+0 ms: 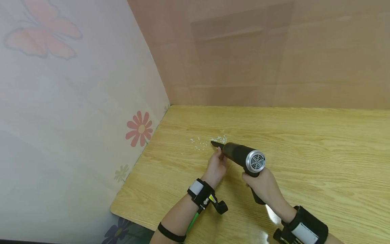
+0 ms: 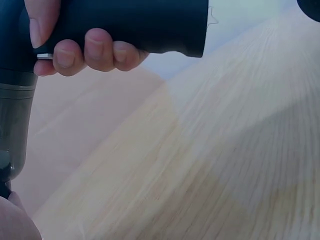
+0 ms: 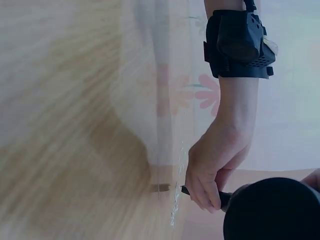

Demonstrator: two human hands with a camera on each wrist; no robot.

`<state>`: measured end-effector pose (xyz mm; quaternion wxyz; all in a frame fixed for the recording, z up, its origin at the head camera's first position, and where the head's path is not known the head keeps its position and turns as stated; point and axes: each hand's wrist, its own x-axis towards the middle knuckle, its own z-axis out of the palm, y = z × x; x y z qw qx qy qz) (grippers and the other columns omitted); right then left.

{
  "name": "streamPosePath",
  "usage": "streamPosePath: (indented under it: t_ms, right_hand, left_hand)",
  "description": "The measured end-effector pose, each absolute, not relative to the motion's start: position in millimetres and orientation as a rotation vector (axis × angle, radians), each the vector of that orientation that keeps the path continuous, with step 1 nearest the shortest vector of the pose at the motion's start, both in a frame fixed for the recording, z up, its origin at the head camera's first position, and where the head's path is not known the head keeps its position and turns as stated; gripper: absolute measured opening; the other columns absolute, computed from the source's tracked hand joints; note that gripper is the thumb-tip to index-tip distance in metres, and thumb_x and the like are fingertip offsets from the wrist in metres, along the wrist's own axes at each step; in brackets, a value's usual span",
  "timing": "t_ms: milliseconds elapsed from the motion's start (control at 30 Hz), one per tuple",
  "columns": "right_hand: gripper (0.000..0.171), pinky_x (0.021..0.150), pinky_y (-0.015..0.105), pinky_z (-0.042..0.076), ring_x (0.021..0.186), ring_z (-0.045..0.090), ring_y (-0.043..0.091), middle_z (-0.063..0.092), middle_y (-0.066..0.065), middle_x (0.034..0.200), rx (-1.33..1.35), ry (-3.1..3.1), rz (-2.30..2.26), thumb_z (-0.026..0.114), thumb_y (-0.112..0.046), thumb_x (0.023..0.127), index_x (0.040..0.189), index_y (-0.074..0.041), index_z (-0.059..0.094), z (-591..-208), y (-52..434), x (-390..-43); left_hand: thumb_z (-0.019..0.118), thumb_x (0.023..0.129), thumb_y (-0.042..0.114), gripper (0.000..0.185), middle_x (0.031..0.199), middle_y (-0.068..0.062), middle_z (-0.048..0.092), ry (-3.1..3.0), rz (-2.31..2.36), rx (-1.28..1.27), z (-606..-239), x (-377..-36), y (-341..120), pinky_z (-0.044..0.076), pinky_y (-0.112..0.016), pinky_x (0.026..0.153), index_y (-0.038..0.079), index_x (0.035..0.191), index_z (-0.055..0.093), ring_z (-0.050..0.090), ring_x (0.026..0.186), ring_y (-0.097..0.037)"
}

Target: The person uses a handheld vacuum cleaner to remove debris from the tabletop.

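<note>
Head view, vacuum [image 1: 243, 156] handle in right hand [image 1: 264, 186] fingers

Bright, even light; both wrist views blurred, tabletop glare.

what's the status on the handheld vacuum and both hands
Right hand grips vacuum handle. Left hand pinches its nozzle. Nozzle tip at white grains; nothing in the way.

Black handheld vacuum [image 1: 243, 156] nozzle touches scattered grains [image 1: 220, 139].
</note>
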<state>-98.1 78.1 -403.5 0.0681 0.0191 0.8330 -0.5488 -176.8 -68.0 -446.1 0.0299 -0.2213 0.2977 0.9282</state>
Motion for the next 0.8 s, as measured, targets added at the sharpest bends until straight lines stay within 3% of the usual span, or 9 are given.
streamPosePath:
  t_ms: [233, 533, 800]
  right_hand:
    - [0.018, 0.056, 0.023, 0.047, 0.059, 0.061, 0.017, 0.063, 0.007, 0.066, 0.019, 2.489, -1.671, 0.06, -0.012, 0.081, 0.092, 0.001, 0.06, -403.9, 79.0, -104.1]
    - [0.018, 0.057, 0.024, 0.046, 0.061, 0.062, 0.017, 0.065, 0.01, 0.069, 0.06, 2.513, -1.599, 0.06, -0.014, 0.081, 0.089, 0.001, 0.056, -401.5, 84.5, -103.0]
    - [0.027, 0.057, 0.023, 0.047, 0.06, 0.061, 0.013, 0.063, 0.002, 0.071, 0.102, 2.509, -1.621, 0.06, -0.014, 0.083, 0.103, 0.003, 0.057, -406.4, 92.5, -100.5]
  left_hand:
    - [0.044, 0.101, 0.01, 0.013, 0.093, -0.001, 0.053, 0.891, 2.86, -0.788, -447.5, -181.5, -67.0, 0.05, -0.013, 0.079, 0.002, 0.111, 0.05, 0.058, 0.078, -0.004]
    - [0.046, 0.1, 0.009, 0.01, 0.084, 0.002, 0.057, 0.922, 2.856, -0.792, -448.9, -184.9, -60.5, 0.051, -0.013, 0.076, 0.008, 0.094, 0.053, 0.059, 0.073, -0.002]
    - [0.046, 0.1, 0.008, 0.013, 0.082, 0.002, 0.055, 0.947, 2.832, -0.751, -449.4, -184.9, -53.7, 0.051, -0.013, 0.072, 0.009, 0.088, 0.051, 0.057, 0.072, -0.004]
